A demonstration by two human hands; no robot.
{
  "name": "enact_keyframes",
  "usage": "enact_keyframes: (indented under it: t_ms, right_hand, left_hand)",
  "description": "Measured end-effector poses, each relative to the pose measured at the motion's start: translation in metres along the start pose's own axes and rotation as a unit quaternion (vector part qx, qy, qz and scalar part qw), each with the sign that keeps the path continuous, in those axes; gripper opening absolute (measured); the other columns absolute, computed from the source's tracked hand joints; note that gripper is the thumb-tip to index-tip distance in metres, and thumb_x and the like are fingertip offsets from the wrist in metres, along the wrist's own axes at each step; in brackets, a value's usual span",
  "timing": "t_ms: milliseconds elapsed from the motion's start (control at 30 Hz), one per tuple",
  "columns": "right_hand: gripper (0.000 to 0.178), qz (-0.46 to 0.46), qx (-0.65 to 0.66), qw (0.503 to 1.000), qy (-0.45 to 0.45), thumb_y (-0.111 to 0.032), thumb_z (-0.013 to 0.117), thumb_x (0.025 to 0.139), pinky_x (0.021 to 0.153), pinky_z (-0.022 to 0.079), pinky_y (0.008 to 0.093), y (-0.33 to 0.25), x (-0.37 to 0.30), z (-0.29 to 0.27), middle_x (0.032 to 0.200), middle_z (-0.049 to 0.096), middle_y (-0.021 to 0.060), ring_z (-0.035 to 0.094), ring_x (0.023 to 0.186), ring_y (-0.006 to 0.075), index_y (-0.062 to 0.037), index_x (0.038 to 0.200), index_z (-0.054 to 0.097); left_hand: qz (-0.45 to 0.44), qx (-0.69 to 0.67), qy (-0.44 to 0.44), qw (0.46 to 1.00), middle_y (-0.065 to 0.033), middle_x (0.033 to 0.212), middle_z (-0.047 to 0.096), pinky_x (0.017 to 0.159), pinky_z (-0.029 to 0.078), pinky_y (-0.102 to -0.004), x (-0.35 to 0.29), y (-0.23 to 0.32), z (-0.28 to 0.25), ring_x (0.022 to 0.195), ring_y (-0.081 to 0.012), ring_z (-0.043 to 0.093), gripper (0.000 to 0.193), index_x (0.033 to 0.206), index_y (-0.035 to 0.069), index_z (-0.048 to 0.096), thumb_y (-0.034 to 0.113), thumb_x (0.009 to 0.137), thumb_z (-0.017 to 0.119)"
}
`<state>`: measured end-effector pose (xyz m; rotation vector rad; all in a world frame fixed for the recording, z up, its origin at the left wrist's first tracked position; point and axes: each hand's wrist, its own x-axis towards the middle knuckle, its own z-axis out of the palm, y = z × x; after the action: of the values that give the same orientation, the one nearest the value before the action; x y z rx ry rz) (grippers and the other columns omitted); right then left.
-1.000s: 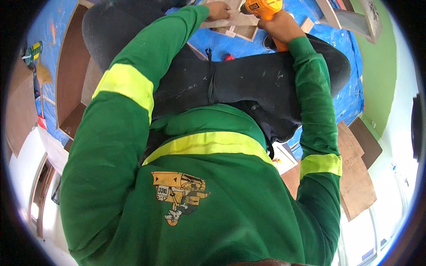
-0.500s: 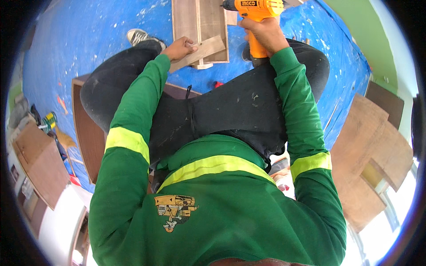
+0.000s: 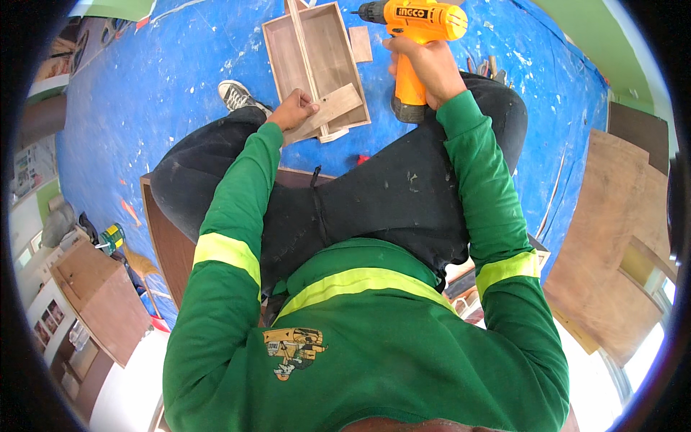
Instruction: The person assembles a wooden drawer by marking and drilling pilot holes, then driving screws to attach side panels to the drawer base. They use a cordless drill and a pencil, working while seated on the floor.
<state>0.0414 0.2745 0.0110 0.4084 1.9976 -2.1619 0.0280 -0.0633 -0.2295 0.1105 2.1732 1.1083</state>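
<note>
My right hand [image 3: 435, 70] grips an orange cordless drill [image 3: 412, 83] by its handle, with the black chuck pointing left. My left hand [image 3: 296, 110] pinches a short, flat wooden strip [image 3: 337, 105] between thumb and fingers. The strip slants across the near end of a shallow wooden box [image 3: 341, 45]. A long divider [image 3: 306, 54] runs down the box's middle and sticks out at its near end. One small dark spot, a hole or a screw, shows on the strip. The drill's tip is apart from the strip.
Blue paint-spotted sheeting [image 3: 180, 72] covers the floor. A small wood piece [image 3: 360, 44] lies beside the box. Several hand tools [image 3: 491, 68] lie beyond my right knee. Large plywood sheets [image 3: 604, 230] lean at the right; a brown wooden cabinet [image 3: 164, 230] stands by my left leg.
The view has tilted, so more of the box's far end shows. Both hands keep their holds on the strip and drill, with little movement relative to the box.
</note>
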Motion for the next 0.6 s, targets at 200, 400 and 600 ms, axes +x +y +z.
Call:
enact_keyframes:
  t_ms: [200,400,600]
  right_hand:
    - [0.032,-0.082,0.177,0.98,0.027,-0.021,0.076,0.098,0.066,0.06,0.0352,-0.058,-0.036,-0.046,0.094,0.07,0.0078,0.071,0.073,0.0191,-0.0016,0.122,0.068]
    - [0.032,-0.22,0.097,0.959,0.151,-0.022,0.073,0.101,0.073,0.061,0.0388,-0.095,-0.09,-0.152,0.104,0.074,0.0112,0.07,0.076,0.0233,-0.0019,0.125,0.067]
    - [0.034,-0.066,-0.298,0.937,0.169,-0.016,0.078,0.099,0.086,0.059,0.0433,0.093,-0.107,-0.202,0.113,0.076,0.0134,0.074,0.097,0.0324,-0.0042,0.13,0.068]
  left_hand:
    - [-0.002,0.006,-0.021,1.0,-0.014,0.116,0.076,0.097,0.055,-0.0362,0.004,0.049,-0.009,0.106,-0.0215,0.07,0.05,0.136,-0.007,0.068,0.033,0.106,0.072]
    - [0.052,-0.01,0.037,0.998,-0.013,0.134,0.076,0.112,0.049,-0.0363,0.013,0.088,-0.049,0.125,-0.0232,0.067,0.047,0.141,0.001,0.071,0.034,0.109,0.065]
    - [0.027,-0.184,0.099,0.978,-0.008,0.146,0.066,0.12,0.042,-0.0341,-0.004,0.123,-0.111,0.134,-0.0185,0.06,0.051,0.153,-0.003,0.059,0.03,0.115,0.064]
